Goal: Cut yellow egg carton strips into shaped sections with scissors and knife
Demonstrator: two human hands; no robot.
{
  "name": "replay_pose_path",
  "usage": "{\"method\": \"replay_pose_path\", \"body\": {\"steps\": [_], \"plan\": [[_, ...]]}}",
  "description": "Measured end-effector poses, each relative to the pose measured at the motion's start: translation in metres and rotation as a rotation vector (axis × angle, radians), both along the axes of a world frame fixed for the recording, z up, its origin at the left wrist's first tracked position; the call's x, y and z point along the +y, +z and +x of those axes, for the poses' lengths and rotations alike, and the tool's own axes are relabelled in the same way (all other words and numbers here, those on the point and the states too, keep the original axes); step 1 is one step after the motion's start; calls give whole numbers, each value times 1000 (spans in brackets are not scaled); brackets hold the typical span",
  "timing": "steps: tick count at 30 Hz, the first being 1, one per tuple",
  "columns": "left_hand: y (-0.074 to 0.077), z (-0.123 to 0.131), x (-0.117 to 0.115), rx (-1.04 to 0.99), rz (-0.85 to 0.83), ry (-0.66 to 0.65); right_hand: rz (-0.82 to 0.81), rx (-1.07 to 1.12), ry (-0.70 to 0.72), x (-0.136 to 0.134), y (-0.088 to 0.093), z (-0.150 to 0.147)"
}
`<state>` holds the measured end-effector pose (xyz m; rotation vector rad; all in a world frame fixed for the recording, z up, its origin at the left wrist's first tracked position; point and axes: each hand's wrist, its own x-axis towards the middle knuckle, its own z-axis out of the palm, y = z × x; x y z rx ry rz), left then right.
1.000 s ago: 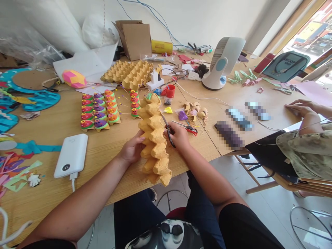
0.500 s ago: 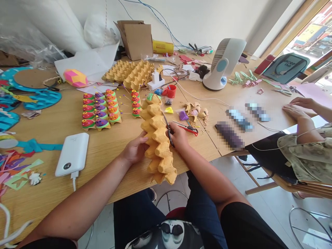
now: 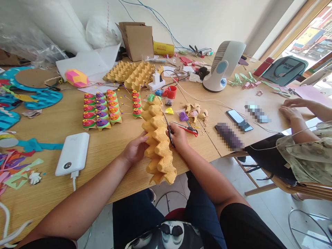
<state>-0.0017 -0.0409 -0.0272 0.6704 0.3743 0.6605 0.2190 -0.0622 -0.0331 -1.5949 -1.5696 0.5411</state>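
Note:
A strip of yellow egg carton [image 3: 158,141] is held upright over the table's front edge. My left hand [image 3: 136,148] grips its left side, the thumb on the near face and the other fingers hidden behind. Closed round a pair of dark scissors [image 3: 169,133], my right hand [image 3: 179,137] is against the strip's right side; the blades point up along its edge. Beyond the strip lies a red utility knife [image 3: 190,129]. Painted egg-cup pieces [image 3: 101,110] stand in rows to the left, with another short row [image 3: 136,103] just behind the strip.
A white power bank [image 3: 72,152] lies left of my left arm. Larger egg trays [image 3: 129,74], a red cup [image 3: 171,92], carton scraps [image 3: 195,112] and a fan [image 3: 221,67] stand farther back. At right, another person's hands [image 3: 293,108] rest on the table near phones [image 3: 239,120].
The egg carton strip and both hands hold almost the same pose. The view has shifted very slightly, and the other person's hands sit a little farther left.

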Motion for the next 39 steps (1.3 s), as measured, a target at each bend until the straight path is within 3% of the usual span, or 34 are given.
{"method": "replay_pose_path", "body": {"steps": [10, 20, 30, 39], "plan": [[-1, -2, 1, -8, 11, -23, 24, 60, 7, 0, -4, 0], [9, -1, 0, 21, 78, 105, 41, 137, 54, -3, 1, -1], [9, -5, -3, -1, 22, 108, -51, -142, -75, -10, 19, -1], [3, -11, 2, 71, 16, 89, -20, -200, -110, -9, 17, -1]]}}
